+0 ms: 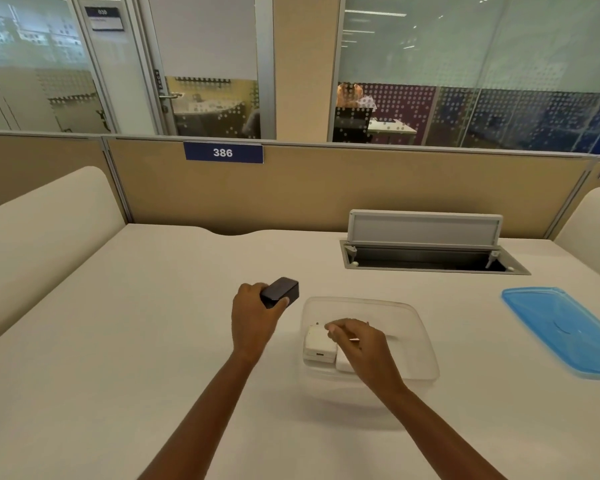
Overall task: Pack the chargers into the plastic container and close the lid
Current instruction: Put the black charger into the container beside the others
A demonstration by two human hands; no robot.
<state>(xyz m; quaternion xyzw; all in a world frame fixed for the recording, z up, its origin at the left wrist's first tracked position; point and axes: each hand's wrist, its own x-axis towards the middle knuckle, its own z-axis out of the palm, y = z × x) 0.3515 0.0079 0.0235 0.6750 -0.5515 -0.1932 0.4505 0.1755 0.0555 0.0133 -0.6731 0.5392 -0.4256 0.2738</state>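
A clear plastic container (416, 327) stands open on the desk, right of centre. Two white chargers lie in its near left corner: one (317, 342) in plain sight, the other (343, 364) partly under my right hand. My right hand (359, 344) hovers inside the container above them, fingers loosely curled, holding nothing that I can see. Just left of the container, my left hand (253, 318) grips a black charger (280, 292) above the desk. The blue lid (565, 330) lies flat at the right, apart from the container.
An open cable hatch (426, 258) with a raised grey flap is set into the desk behind the container. A tan partition with a "386" plate (223, 152) closes the far edge. Cream side panels (45, 237) flank the desk.
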